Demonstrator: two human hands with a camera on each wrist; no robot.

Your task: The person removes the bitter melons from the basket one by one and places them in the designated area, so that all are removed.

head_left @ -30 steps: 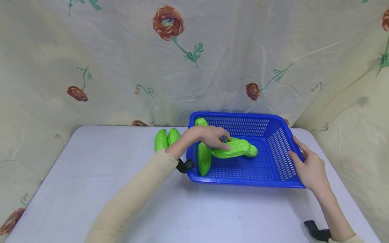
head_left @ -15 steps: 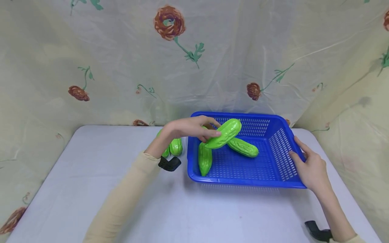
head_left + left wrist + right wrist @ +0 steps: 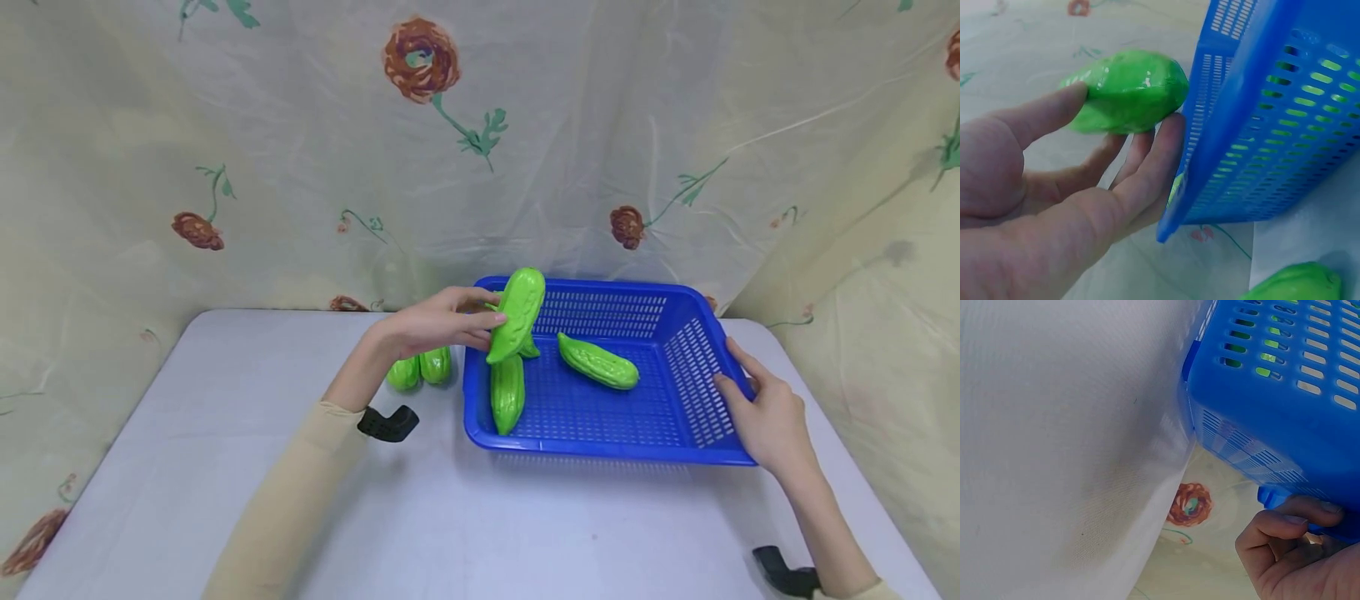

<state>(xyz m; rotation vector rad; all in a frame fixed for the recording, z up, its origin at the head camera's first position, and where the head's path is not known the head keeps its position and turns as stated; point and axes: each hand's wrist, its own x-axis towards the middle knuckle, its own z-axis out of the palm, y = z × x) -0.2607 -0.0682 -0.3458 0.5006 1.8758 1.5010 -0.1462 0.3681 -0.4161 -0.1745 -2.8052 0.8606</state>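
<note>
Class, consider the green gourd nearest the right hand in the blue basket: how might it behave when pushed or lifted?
The green gourd would probably roll sideways, its body being long and rounded. Its glossy surface suggests it may feel slippery. It is likely stiff: the similar held gourd shows no sag.

No txt, brand, no. or sign legible in the head view or either wrist view (L + R both checked), from upper left to lower right of frame.
</note>
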